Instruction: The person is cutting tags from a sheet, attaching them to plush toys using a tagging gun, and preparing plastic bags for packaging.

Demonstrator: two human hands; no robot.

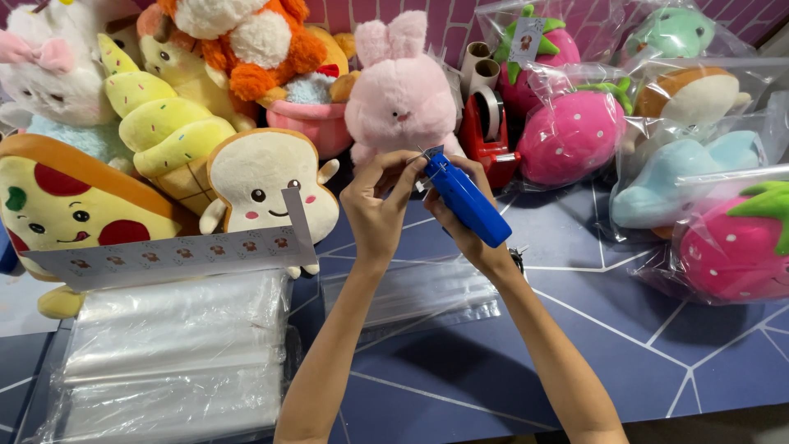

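Above the dark blue table (575, 345), the right hand (460, 222) grips a blue tagging gun (464, 199) — the left hand (380, 201) pinches at its tip, just before a pink plush rabbit (400, 90); clear bags (177, 353) lie left.

Your right hand (464, 215) grips a blue tagging gun (465, 200). Your left hand (376, 201) pinches at its tip, before the pink plush rabbit (400, 86).
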